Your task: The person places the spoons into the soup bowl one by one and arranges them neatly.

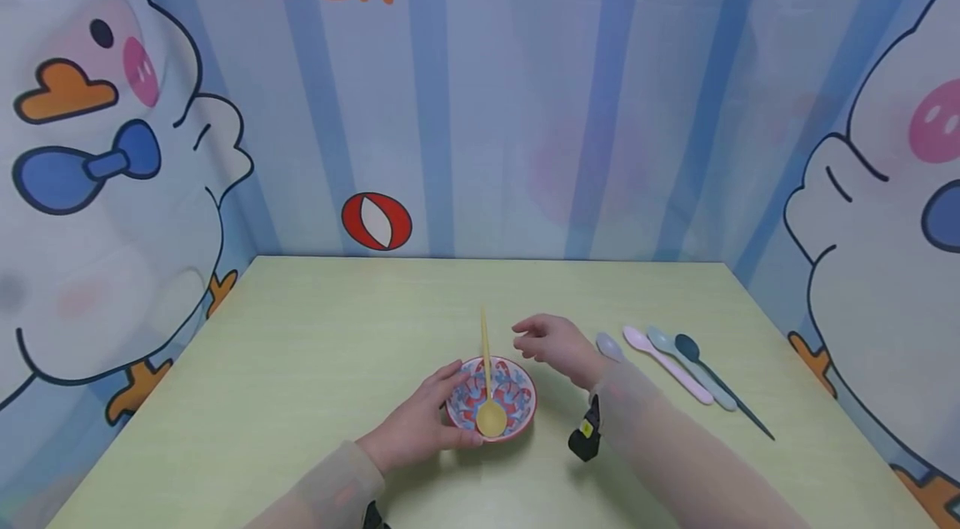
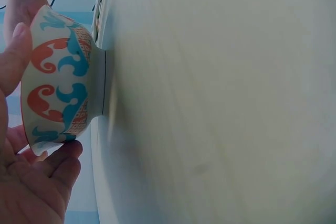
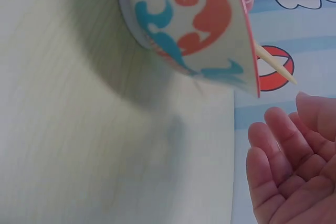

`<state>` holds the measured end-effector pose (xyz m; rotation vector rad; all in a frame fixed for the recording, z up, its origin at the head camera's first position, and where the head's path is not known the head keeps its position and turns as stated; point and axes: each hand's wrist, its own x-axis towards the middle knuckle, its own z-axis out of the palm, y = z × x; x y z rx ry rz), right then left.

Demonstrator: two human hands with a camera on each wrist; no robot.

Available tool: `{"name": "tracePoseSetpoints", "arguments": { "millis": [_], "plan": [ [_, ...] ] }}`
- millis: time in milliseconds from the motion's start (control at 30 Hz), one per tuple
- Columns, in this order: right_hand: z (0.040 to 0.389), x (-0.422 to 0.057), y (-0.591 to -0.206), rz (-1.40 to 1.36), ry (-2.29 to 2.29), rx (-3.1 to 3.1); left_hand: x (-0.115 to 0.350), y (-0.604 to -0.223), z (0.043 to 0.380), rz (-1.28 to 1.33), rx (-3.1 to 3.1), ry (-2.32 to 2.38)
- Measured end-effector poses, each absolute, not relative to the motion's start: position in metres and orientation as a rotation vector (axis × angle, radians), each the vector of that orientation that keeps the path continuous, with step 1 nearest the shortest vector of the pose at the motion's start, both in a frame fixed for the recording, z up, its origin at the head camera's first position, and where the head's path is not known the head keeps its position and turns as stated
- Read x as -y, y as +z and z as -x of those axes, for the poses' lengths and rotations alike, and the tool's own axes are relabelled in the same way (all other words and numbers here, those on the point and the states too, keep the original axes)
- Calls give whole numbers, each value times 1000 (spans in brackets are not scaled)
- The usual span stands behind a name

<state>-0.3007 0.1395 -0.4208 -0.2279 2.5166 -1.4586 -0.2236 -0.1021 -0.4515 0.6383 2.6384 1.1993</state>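
My left hand (image 1: 422,422) grips a small bowl (image 1: 519,397) by its left side, the thumb at the near rim and the fingers along the far left rim. Red and blue swirls decorate the bowl inside and out, and it stands upright on the table. A yellow spoon (image 1: 491,419) lies in it, its round head at the near side and its thin handle leaning out over the far rim. To the right of that handle, my right hand (image 1: 558,348) hovers with loosely bent fingers and nothing in them. In the right wrist view its fingers (image 3: 286,145) are apart from the handle tip (image 3: 283,73).
Right of my right hand lie a lilac spoon (image 1: 609,346), partly behind the sleeve, a pink spoon (image 1: 667,364), a pale green-blue spoon (image 1: 692,369) and a dark teal spoon (image 1: 726,389). A duck-print curtain (image 1: 510,96) surrounds the pale yellow table (image 1: 337,312).
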Motion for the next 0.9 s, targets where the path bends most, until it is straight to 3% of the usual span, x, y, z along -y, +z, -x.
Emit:
{"name": "tracePoseSetpoints", "arguments": {
  "millis": [900],
  "plan": [
    [256,-237,-416,128,-1437,-2653,103,-453,223,-643,-2639,1199]
  ]
}}
